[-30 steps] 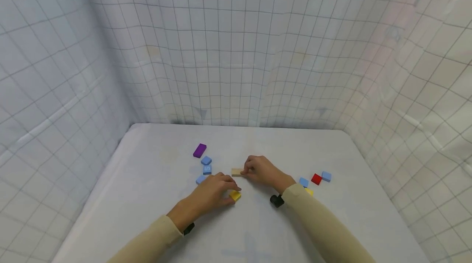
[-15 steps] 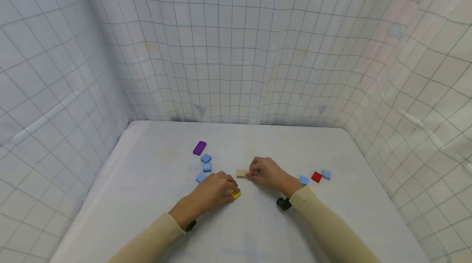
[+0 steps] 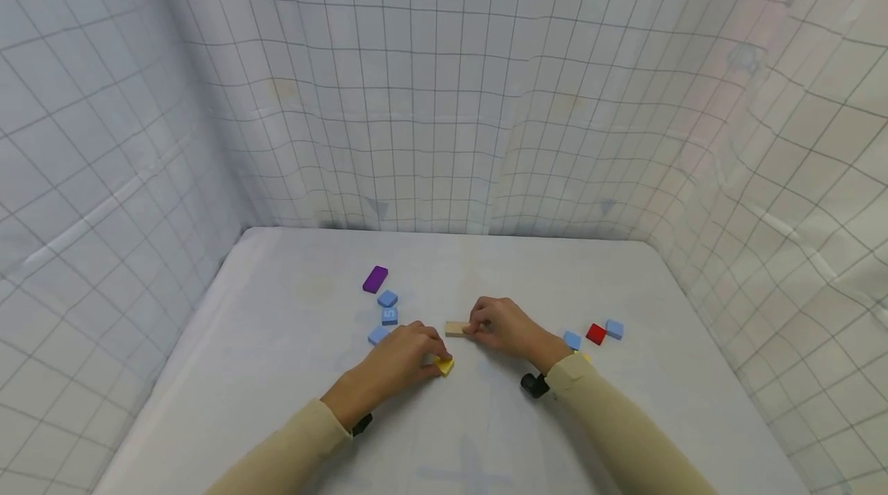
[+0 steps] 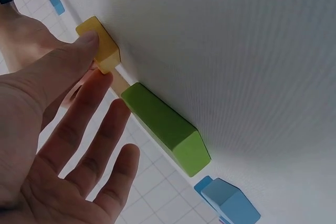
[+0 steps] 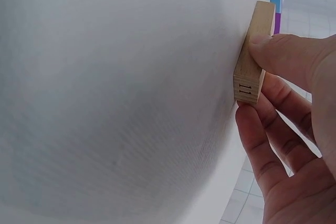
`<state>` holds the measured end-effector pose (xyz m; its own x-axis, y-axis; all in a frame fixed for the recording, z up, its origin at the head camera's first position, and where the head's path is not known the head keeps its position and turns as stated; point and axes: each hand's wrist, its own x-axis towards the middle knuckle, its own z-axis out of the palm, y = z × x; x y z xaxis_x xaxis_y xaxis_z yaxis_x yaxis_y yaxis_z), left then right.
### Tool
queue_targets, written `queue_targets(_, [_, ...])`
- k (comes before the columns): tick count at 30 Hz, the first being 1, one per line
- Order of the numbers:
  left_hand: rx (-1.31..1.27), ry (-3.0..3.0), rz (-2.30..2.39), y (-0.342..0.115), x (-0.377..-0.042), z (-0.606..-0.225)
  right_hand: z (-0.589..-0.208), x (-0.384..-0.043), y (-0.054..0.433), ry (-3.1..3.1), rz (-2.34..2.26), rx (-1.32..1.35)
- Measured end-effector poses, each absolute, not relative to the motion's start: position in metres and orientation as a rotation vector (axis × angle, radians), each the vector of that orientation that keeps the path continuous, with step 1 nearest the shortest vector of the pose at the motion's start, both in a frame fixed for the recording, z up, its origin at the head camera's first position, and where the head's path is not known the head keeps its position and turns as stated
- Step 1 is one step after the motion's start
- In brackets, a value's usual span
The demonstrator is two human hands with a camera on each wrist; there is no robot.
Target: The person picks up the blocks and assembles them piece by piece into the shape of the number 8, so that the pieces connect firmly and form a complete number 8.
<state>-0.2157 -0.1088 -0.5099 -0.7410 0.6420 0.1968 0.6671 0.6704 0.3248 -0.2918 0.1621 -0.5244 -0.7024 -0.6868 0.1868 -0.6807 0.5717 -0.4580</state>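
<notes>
Currently, the left hand pinches a yellow block on the table; rightward, a wooden block, also there, is pinched by the right hand. Both blocks are grasped, neither released; the wooden one lies slightly farther right and nearer than a second ago.

Diffuse light in the head view, dimmer wrist views, soft blurry shadows on the tabletop

the left fingers partly hide the yellow block.
</notes>
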Motion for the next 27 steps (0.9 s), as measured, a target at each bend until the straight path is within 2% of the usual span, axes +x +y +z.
queue_targets(27, [-0.794,-2.985,-0.710,-0.100,-0.226,-0.507,-0.528,-0.291,0.166,2.771,-0.810,-1.238])
